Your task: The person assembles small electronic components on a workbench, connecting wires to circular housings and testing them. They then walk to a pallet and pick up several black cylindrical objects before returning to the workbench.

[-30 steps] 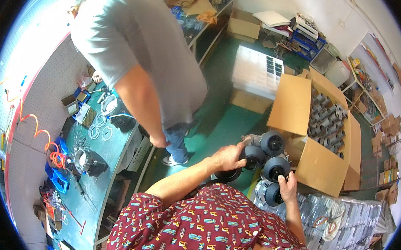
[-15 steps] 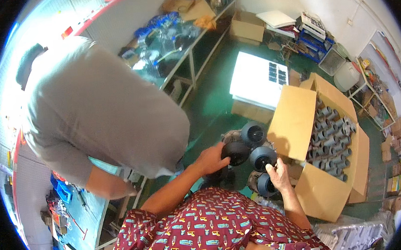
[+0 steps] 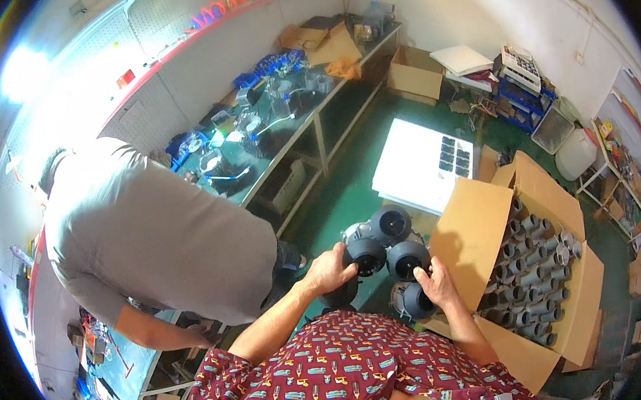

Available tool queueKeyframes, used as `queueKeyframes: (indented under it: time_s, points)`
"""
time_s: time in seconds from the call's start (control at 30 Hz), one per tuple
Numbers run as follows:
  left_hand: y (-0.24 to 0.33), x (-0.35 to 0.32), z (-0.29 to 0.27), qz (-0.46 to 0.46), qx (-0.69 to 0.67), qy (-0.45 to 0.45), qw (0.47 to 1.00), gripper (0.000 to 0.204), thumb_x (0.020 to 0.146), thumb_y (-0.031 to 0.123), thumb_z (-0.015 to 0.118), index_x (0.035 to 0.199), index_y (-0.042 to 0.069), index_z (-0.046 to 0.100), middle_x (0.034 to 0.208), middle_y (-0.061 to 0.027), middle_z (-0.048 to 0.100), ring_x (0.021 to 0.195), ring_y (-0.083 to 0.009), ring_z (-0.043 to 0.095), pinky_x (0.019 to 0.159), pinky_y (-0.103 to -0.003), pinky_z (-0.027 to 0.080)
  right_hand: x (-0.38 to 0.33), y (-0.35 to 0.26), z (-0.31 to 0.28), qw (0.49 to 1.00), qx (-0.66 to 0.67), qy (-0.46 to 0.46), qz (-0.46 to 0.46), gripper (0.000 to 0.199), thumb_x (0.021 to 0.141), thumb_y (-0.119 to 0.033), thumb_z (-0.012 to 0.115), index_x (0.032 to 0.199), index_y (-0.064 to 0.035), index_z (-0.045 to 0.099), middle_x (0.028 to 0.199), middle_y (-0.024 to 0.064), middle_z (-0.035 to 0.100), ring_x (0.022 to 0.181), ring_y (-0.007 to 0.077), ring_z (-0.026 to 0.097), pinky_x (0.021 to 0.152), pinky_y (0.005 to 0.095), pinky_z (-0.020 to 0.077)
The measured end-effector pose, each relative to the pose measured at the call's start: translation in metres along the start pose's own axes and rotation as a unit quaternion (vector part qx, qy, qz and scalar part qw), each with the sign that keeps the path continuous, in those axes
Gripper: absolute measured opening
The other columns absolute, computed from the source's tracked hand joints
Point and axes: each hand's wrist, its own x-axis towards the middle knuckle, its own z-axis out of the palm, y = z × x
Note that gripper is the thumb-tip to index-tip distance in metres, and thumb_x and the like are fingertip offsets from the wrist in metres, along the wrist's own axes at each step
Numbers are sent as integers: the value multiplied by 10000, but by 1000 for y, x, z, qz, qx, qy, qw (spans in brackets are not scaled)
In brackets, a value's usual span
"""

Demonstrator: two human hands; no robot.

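In front of me is a cluster of dark grey, bowl-shaped round parts with hollow black middles. My left hand [image 3: 330,271] grips the left rim of one round part [image 3: 368,257], thumb bent over its edge. My right hand [image 3: 437,282] holds a second round part [image 3: 406,259], with the thumb on its near right rim. Another round part [image 3: 391,225] sits just beyond these two. One more round part [image 3: 417,302] lies below my right hand, and a further dark part [image 3: 340,296] is partly hidden under my left hand. Pale metallic or clear pieces show between them.
At right stands an open cardboard box [image 3: 473,252] holding several grey tubular parts [image 3: 534,274]. Ahead is a white stack [image 3: 414,156] with black pieces on it. A co-worker in a grey shirt [image 3: 159,233] bends over the left bench [image 3: 142,361]. Another bench [image 3: 272,147] carries clear parts.
The whole view has shifted, so the box and benches sit lower in the picture. Both my hands keep hold of the same round parts. The co-worker's arm has moved slightly.
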Motion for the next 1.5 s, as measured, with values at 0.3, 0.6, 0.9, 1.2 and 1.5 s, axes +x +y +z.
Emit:
queueKeyframes:
  time_s: [0.3, 0.6, 0.9, 1.2, 1.5]
  points:
    - [4, 58, -3, -20, 3, -5, 1000, 681, 864, 395, 650, 1309, -91, 472, 1047, -334, 667, 1034, -485, 637, 905, -520, 506, 52, 22, -10, 999, 8, -37, 14, 554, 905, -460, 670, 1114, 44, 575, 900, 205, 652, 841, 322, 652, 775, 444, 517]
    - [-38, 165, -21, -13, 7, -13, 1000, 714, 841, 401, 658, 1310, -108, 480, 978, -311, 678, 959, -452, 669, 839, -499, 526, 153, 58, 22, 999, 24, -19, 42, 465, 895, -396, 688, 991, 42, 563, 836, 225, 650, 778, 317, 657, 715, 451, 513]
    - [-87, 280, -88, 6, -35, -21, 999, 632, 862, 393, 642, 1242, -87, 485, 1021, -333, 668, 1002, -493, 640, 884, -536, 509, 293, 34, 48, 999, -11, -28, 28, 382, 901, -293, 687, 961, 65, 567, 779, 220, 618, 716, 281, 609, 664, 446, 483]
    - [-129, 363, -161, -72, -60, 75, 993, 598, 842, 396, 657, 1173, -81, 516, 969, -308, 674, 966, -483, 652, 839, -533, 510, 471, 7, 84, 990, -62, -127, 29, 361, 939, -254, 645, 1125, 54, 613, 963, 185, 690, 906, 224, 646, 813, 383, 513]
    - [-181, 462, -209, -168, -78, 131, 974, 684, 843, 391, 647, 1305, -91, 500, 1085, -341, 668, 1066, -472, 644, 936, -521, 505, 650, 4, 143, 980, -2, -197, -34, 403, 911, -322, 684, 951, 61, 564, 773, 108, 565, 742, 165, 530, 644, 374, 466]
